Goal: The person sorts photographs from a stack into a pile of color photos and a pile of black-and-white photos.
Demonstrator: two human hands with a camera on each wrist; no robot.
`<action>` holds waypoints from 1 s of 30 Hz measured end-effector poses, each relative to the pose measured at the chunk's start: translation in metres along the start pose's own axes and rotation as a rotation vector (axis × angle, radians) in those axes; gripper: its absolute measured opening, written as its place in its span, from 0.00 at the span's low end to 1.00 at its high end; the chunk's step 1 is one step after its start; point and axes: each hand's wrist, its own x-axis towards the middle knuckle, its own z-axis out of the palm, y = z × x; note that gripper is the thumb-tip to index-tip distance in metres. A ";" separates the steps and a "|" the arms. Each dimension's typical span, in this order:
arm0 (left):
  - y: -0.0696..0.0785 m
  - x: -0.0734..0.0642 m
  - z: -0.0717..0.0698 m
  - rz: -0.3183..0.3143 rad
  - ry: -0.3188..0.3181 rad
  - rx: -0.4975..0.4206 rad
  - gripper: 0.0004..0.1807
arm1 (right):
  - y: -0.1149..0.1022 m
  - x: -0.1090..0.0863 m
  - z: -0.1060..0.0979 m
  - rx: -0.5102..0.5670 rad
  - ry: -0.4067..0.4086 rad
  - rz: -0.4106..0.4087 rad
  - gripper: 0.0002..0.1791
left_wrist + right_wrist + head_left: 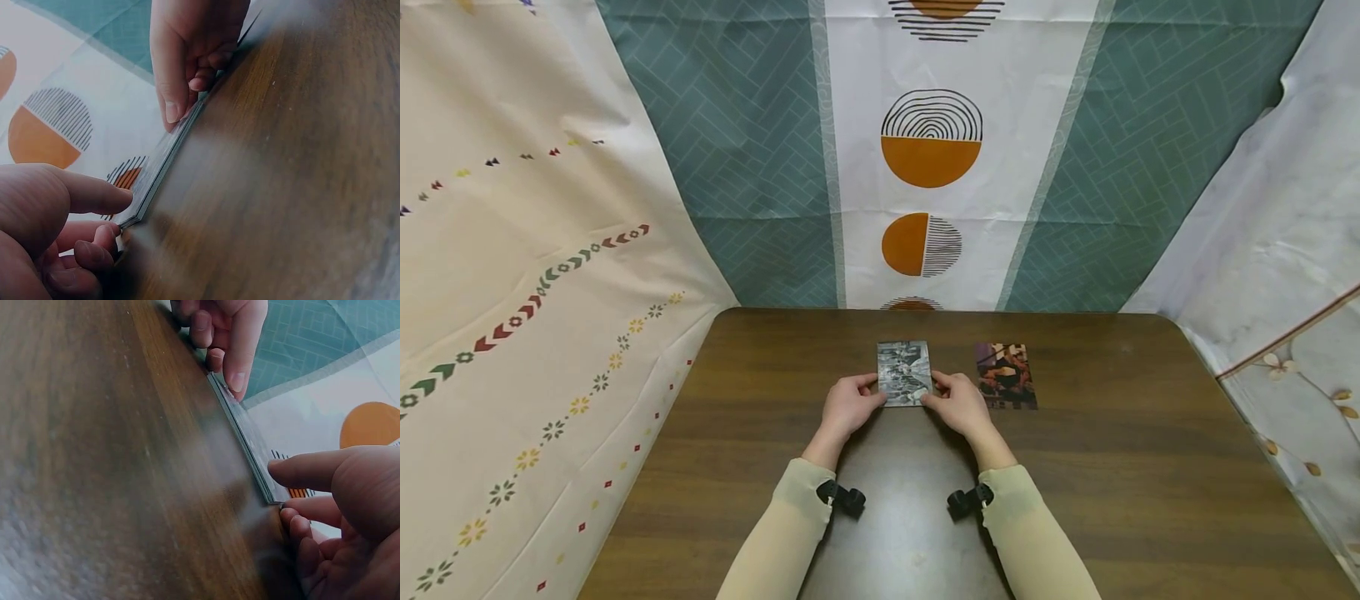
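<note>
A thin stack of picture cards (903,372) lies near the far edge of the table, a grey-green printed picture on top. On its left side my left hand (852,403) pinches the near corner, thumb over the top. My right hand (959,405) grips the opposite corner the same way. Several layered edges of the card stack (165,165) show in the left wrist view, low over the wood. Just right of my right hand, a separate picture card (1006,375) in dark, orange and purple tones lies flat, its lower left partly behind that hand.
The brown wooden table (1120,483) has rounded far corners. Behind it hangs a teal and white cloth (760,150) with orange half-circles. Patterned pale cloths (535,333) drape along the left and right sides. A small black camera (842,497) sits on each wrist.
</note>
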 end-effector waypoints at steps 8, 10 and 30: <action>0.000 -0.001 -0.001 0.016 -0.001 0.000 0.25 | -0.001 -0.001 -0.002 0.023 0.002 -0.005 0.32; 0.000 0.000 -0.001 0.012 -0.004 -0.004 0.25 | -0.001 -0.001 -0.002 0.033 0.002 -0.001 0.32; 0.000 -0.005 -0.001 0.008 -0.010 -0.123 0.26 | 0.004 -0.005 -0.001 0.194 0.004 0.018 0.31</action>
